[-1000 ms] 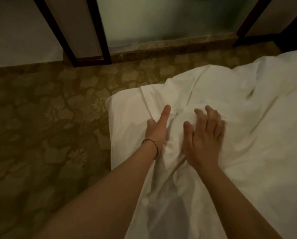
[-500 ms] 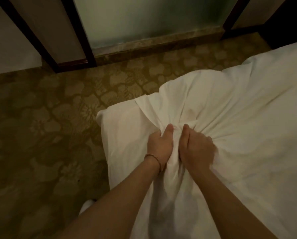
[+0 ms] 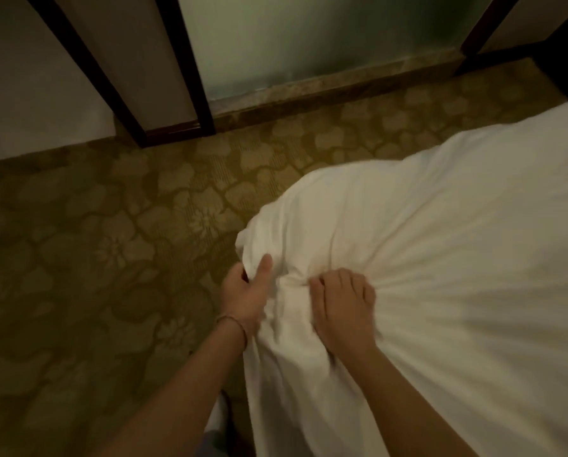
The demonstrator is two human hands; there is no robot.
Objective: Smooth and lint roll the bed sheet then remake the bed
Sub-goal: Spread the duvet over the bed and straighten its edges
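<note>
Both hands grip the white sheet (image 3: 441, 258) at the bed's corner. The left hand (image 3: 246, 291) clutches the bunched edge, its thumb lying straight up along the cloth while the fingers curl underneath, mostly hidden by the fabric. The right hand (image 3: 342, 303) sits just beside it, knuckles up, its fingers curled down into a gathered fold. Between the 2 hands the cloth rises in a tight puckered ridge.

Creases fan out from the right hand toward the lower right, across the sheet, which covers the right half of the view. Its rounded far edge bulges over the carpet (image 3: 94, 258), and below the hands the sheet hangs down in a steep drape past the left forearm. A thin bracelet (image 3: 233, 323) circles the left wrist.

The carpet is olive and tan with a floral pattern and fills the left and middle of the view. Beyond it runs a stone sill (image 3: 342, 90) under a frosted glass panel (image 3: 309, 37), set between dark wooden frames (image 3: 183, 61). A pale wall (image 3: 22, 103) stands at far left. The lighting is dim and the hands are slightly blurred.
</note>
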